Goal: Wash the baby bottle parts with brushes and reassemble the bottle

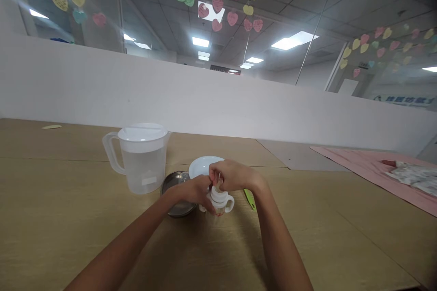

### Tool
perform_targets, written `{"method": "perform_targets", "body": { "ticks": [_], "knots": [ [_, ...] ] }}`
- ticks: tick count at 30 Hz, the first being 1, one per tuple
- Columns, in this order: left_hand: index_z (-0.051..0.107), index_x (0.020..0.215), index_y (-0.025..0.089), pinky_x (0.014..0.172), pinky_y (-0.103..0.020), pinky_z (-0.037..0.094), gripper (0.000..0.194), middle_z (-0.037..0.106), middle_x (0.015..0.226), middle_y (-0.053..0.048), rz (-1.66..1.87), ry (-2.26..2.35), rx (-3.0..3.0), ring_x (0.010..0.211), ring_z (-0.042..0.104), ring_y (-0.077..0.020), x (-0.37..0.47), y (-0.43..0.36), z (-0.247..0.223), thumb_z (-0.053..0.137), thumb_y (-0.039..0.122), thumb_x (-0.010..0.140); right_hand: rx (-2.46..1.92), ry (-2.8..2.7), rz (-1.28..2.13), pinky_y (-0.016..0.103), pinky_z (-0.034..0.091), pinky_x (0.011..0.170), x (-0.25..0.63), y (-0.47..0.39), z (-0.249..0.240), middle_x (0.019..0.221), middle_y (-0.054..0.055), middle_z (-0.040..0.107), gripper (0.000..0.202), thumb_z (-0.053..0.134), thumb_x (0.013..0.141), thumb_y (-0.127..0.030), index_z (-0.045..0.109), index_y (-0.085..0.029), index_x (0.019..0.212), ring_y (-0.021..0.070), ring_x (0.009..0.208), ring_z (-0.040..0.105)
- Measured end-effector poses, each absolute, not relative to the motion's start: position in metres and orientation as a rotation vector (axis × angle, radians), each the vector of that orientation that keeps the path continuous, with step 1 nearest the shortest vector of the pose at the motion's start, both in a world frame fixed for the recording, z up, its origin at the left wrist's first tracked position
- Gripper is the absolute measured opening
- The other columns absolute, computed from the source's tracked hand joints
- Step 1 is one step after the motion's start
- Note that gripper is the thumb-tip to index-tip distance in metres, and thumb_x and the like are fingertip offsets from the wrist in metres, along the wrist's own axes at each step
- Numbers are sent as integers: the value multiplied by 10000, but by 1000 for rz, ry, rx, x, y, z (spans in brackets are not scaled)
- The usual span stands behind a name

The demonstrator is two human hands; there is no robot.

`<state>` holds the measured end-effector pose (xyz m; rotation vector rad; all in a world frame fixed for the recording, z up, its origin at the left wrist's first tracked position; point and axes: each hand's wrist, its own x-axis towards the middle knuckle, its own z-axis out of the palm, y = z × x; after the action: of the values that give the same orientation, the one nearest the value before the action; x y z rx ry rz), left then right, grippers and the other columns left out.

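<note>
A small clear bottle with a white collar and two white handles point(219, 197) stands upright on the table in front of me. Around its left side and collar my left hand point(199, 191) is closed. My right hand point(232, 174) is over the bottle's top, its fingers pinched at the pale teat-like tip. A white plate point(201, 166) lies just behind the hands. Left of the bottle is a round metal bowl point(179, 209), partly covered by my left hand, with something clear in it. A green utensil point(250, 199) lies to the right, partly behind my right wrist.
A translucent lidded pitcher point(145, 163) stands at the left, its handle pointing left. On the wooden table point(327, 236), a pink cloth point(362, 166) with a patterned fabric point(414, 176) lies at the far right. A white wall with glass above borders the table's back.
</note>
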<state>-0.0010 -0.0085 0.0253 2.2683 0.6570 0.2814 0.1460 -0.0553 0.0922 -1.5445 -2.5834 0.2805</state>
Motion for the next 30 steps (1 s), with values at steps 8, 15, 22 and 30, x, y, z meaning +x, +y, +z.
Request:
{"method": "perform_targets", "body": {
  "ticks": [8, 15, 22, 30],
  "knots": [
    [624, 978, 193, 655, -230, 427, 532, 653, 935, -6, 304, 591, 2285, 796, 586, -180, -1, -8, 27, 771, 231, 468, -1951, -2421, 361, 206, 362, 403, 132, -55, 86, 619, 82, 641, 237, 479, 720, -155, 580, -100, 927, 128, 403, 542],
    [596, 1031, 243, 719, -230, 418, 568, 622, 1058, 9, 346, 478, 2274, 869, 575, -174, -1, -9, 29, 764, 230, 488, -1905, -2400, 531, 211, 384, 396, 139, -58, 90, 565, 75, 629, 229, 446, 796, -277, 594, -109, 846, 126, 390, 532],
    [558, 1015, 198, 704, -236, 416, 629, 610, 1025, -20, 328, 653, 2354, 921, 555, -215, -3, -7, 28, 783, 294, 435, -1834, -2378, 284, 189, 321, 425, 143, -68, 95, 859, 50, 633, 282, 612, 658, -278, 568, -177, 917, 95, 521, 550],
    [569, 942, 188, 627, -222, 407, 562, 630, 866, 4, 308, 661, 2385, 805, 575, -186, -2, -6, 27, 782, 315, 438, -1843, -2509, 104, 219, 315, 526, 136, -52, 83, 923, 68, 607, 337, 555, 667, -205, 549, -185, 1003, 180, 784, 573]
  ]
}}
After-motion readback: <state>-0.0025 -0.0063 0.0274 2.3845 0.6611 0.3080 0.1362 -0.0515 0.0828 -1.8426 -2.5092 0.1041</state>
